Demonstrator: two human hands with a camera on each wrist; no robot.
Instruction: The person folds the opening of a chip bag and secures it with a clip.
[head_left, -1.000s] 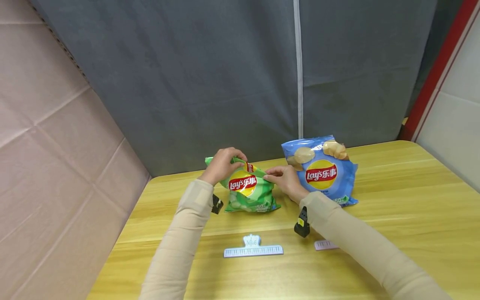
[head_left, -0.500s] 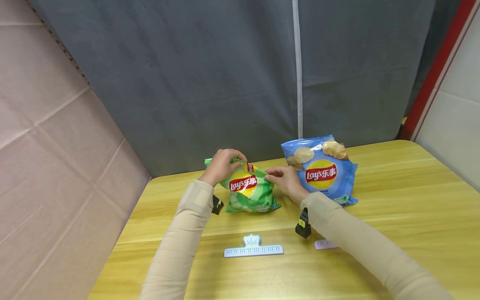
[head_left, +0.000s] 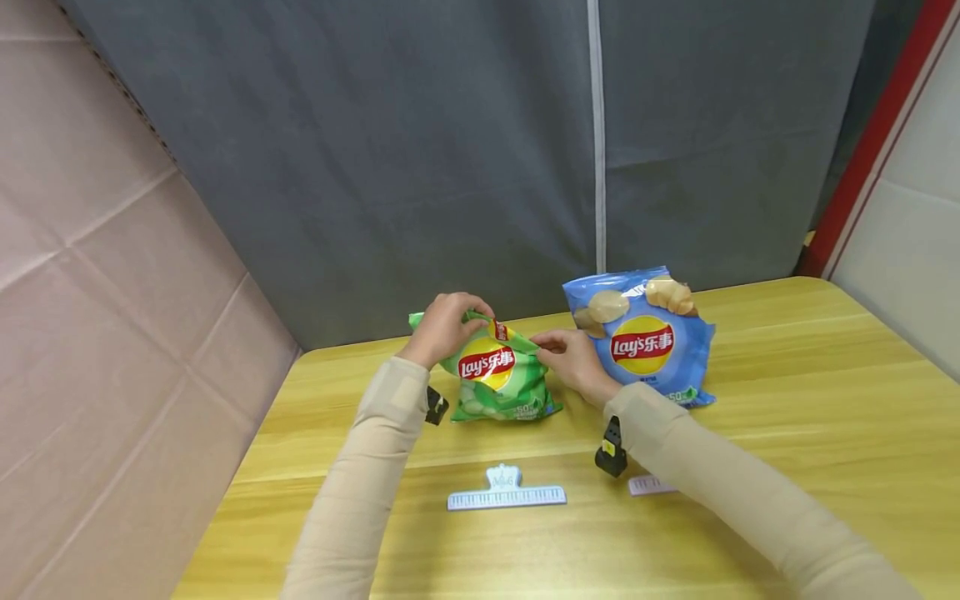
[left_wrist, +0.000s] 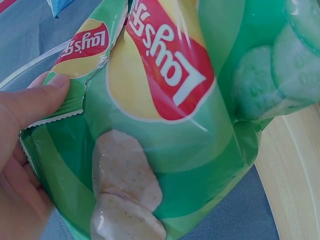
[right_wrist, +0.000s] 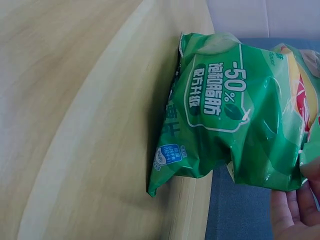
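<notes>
Item, nearest: two cream sleeves, the left [head_left: 375,467] and the right [head_left: 735,492], reaching across the table [head_left: 810,400] toward its far edge.

Item: one light blue clip [head_left: 506,500], keyboard-marked, lying flat before the bags; to its right, one lilac clip [head_left: 649,485], partly hidden by the right sleeve.

Item: two black devices, one worn at the left wrist [head_left: 436,406], one at the right [head_left: 611,448].

Item: one green crisp bag [head_left: 510,392], roughly upright close to the table's far edge, nearer the far left corner than the far right; its top flap [left_wrist: 75,65] is turned down over the front. We judge the step in hand to be folding that top. Done well, we think, it wants both pinches level, the crease run straight between them, and air eased out gently to spare the crisps.

Item: the left hand [head_left: 444,327], arched over the bag's top from the left, pinching the flap, thumb in front. The right hand [head_left: 573,362], set lower, pinches the right end, fingers partly hidden behind.

Item: one blue crisp bag [head_left: 641,342], upright near the far edge, just right of the right hand.

Item, farthest: a grey curtain [head_left: 450,167] beyond that edge.
</notes>
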